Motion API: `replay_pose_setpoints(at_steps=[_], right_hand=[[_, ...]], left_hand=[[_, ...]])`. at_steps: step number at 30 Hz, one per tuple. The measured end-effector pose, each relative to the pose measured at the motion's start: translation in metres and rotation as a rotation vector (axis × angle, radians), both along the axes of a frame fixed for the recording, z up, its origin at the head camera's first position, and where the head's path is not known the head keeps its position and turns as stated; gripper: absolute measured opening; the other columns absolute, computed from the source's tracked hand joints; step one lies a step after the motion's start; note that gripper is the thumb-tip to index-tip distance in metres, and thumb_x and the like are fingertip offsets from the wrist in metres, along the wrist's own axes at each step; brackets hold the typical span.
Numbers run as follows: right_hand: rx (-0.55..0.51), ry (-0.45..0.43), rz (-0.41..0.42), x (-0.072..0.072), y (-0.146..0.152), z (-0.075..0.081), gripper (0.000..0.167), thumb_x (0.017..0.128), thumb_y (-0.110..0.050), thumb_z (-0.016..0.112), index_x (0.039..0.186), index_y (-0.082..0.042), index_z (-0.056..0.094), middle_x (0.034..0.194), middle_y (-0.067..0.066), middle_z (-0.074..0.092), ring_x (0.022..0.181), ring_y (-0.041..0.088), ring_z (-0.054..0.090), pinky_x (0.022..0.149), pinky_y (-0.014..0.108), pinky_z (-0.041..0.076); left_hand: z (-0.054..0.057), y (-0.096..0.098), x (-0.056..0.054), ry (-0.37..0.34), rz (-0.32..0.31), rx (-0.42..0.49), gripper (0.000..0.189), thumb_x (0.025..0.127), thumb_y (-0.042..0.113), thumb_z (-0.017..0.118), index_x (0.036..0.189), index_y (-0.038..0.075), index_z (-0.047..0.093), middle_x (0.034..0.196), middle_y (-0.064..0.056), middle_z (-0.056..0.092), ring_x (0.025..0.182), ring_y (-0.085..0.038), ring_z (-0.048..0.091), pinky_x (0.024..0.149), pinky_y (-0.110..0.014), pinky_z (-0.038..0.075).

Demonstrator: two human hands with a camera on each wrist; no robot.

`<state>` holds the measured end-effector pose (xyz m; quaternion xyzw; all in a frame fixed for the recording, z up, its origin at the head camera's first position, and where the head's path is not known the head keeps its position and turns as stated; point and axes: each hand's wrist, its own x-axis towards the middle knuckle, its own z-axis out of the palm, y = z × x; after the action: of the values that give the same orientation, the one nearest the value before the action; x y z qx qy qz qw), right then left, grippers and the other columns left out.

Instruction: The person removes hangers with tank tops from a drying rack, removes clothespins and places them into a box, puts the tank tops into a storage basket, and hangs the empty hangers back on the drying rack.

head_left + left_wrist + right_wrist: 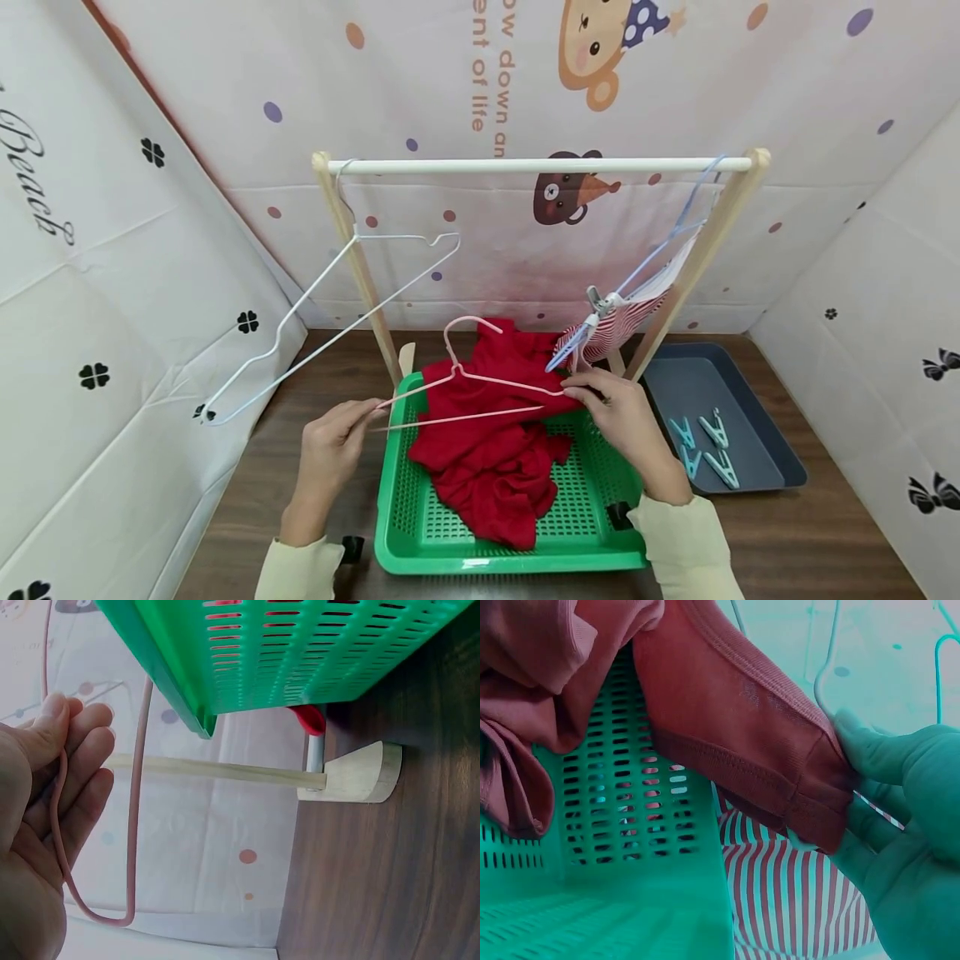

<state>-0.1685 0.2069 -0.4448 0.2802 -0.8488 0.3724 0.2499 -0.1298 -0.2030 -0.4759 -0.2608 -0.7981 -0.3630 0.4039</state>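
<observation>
A pink clothes hanger [510, 382] is held over the basket, its hook pointing up. My left hand [333, 442] pinches its left end between thumb and fingers; in the left wrist view the bent wire loop [133, 825] passes along the palm. At the other end my right hand [618, 417] pinches the hanger together with the edge of a red garment [487, 450]. In the right wrist view the garment's ribbed band [772, 772] lies between thumb and fingers. The lower bar's right end goes out of sight in the red cloth. Most of the garment lies crumpled in the green basket [517, 562].
A wooden rack with a white rail [525, 167] stands behind the basket. From it hang a white hanger [315, 287] at left and a blue hanger [652, 258] with a red-striped cloth [618, 325] and clip at right. Several clothespins [712, 429] lie in a grey tray [757, 400].
</observation>
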Motion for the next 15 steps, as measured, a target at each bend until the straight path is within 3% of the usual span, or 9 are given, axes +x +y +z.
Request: replay_pose_setpoints(at_steps=[4,7,11,15], right_hand=[[-0.06,-0.031,-0.042,0.001,0.006,-0.003,0.026,0.082,0.01,0.085,0.1,-0.009,0.085,0.099,0.002,0.08,0.079,0.011,0.068,0.06,0.014,0.042],[-0.113,-0.055,-0.104,0.002,0.01,-0.004,0.024,0.085,0.008,0.084,0.101,-0.01,0.086,0.099,0.002,0.081,0.064,0.004,0.058,0.053,0.014,0.037],[-0.149,-0.084,-0.188,0.002,0.016,-0.003,0.019,0.09,0.003,0.082,0.101,-0.012,0.087,0.09,0.002,0.08,0.049,0.001,0.029,0.045,0.021,0.026],[-0.143,-0.117,-0.251,0.003,0.019,-0.002,0.017,0.091,0.002,0.082,0.099,-0.012,0.087,0.08,0.0,0.078,0.047,0.002,0.029,0.044,0.022,0.028]], left_hand=[[-0.002,-0.003,0.001,0.002,-0.004,0.008,0.035,0.07,-0.022,0.084,0.1,-0.003,0.082,0.088,-0.009,0.078,0.062,-0.015,0.063,0.055,-0.02,0.047],[-0.002,-0.006,0.002,0.009,0.006,0.017,0.037,0.068,-0.023,0.084,0.099,-0.003,0.082,0.087,-0.009,0.078,0.062,-0.015,0.063,0.054,-0.02,0.047],[-0.001,-0.01,0.003,0.009,0.027,0.029,0.037,0.068,-0.024,0.084,0.098,-0.003,0.083,0.086,-0.009,0.079,0.061,-0.016,0.065,0.054,-0.02,0.046],[-0.001,-0.016,0.003,0.014,0.052,0.04,0.037,0.067,-0.024,0.084,0.098,-0.004,0.083,0.086,-0.009,0.079,0.058,-0.015,0.062,0.052,-0.019,0.044]])
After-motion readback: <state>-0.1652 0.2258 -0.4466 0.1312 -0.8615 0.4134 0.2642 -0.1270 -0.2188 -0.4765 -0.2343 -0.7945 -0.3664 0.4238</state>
